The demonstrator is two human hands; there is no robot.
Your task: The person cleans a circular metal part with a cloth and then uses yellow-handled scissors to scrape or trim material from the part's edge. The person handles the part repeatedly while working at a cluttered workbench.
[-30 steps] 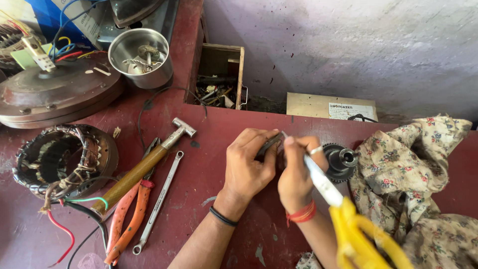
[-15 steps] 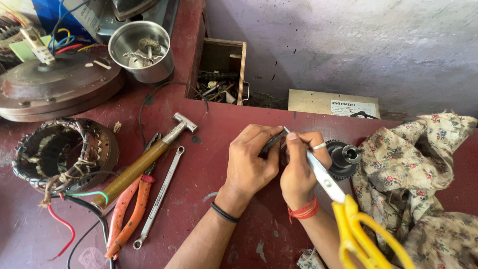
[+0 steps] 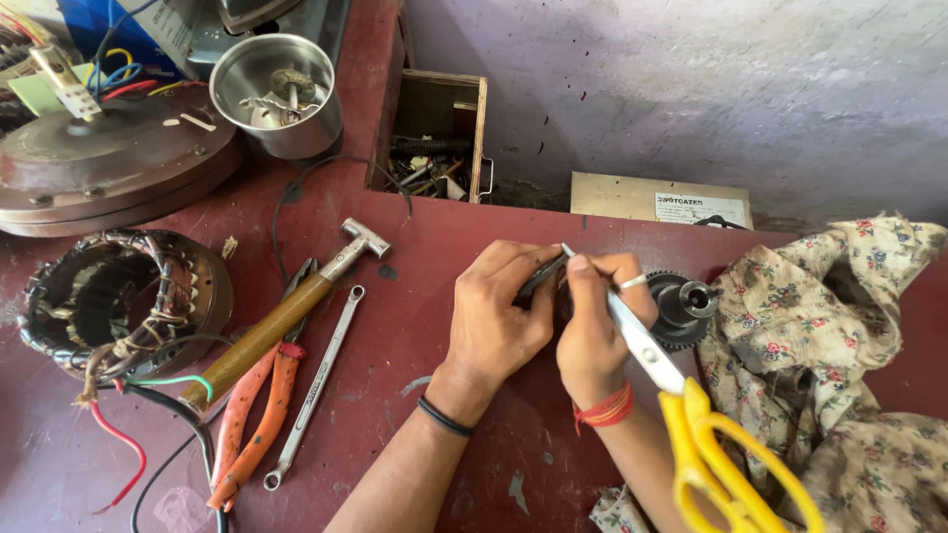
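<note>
Head view, frame centre: left hand (image 3: 494,316) grips a dark motor part (image 3: 681,306); right hand (image 3: 592,326) pinches yellow-handled scissors (image 3: 691,415) near the blades. Part looks heavy, rigid, likely greasy; best held around its body.

Yellow scissors (image 3: 726,464), floral cloth (image 3: 829,336), red wristband (image 3: 604,407), maroon bench (image 3: 434,257).

Soft, even daylight fills the scene, bright but not harsh. The dark red painted counter (image 3: 415,326) carries only faint, short shadows under the wooden-handled hammer (image 3: 286,316). The round steel bowl (image 3: 279,91) shows mild glare on its rim. Focus is sharp throughout; wide-angle lens distortion bends the edges, and the yellow-handled scissors (image 3: 711,434) loom large.
</note>
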